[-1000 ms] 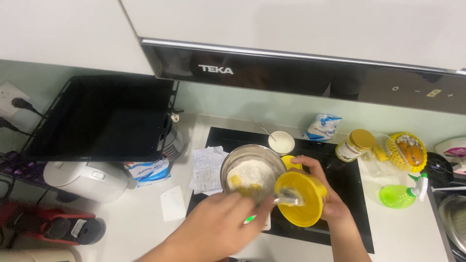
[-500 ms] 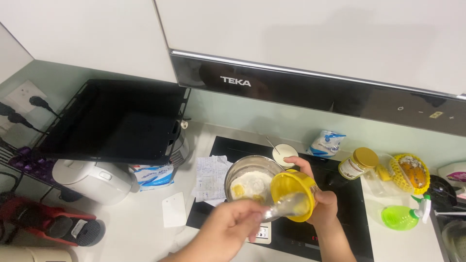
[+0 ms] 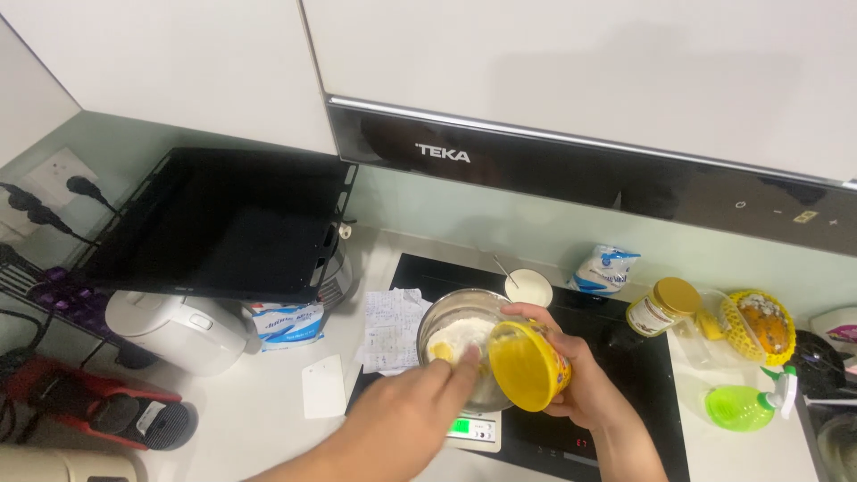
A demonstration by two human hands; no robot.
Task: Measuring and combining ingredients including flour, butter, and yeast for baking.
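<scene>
Right hand (image 3: 585, 393) is grasping the tilted yellow tub (image 3: 527, 364) beside the steel bowl (image 3: 460, 344); left hand (image 3: 406, 419), now reaching over the bowl, fingers' grip apparently blurred, cannot tell.

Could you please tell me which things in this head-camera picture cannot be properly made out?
- Whatever the left hand holds: motion blur smears its fingers over the metal bowl.
- Inside of the yellow tub: tilted in the right hand, only its underside shows.
- The kitchen scale: mostly covered by the bowl and hands.
- The writing on the paper sheet: too small.
- The sink: cut off by the right edge.
</scene>
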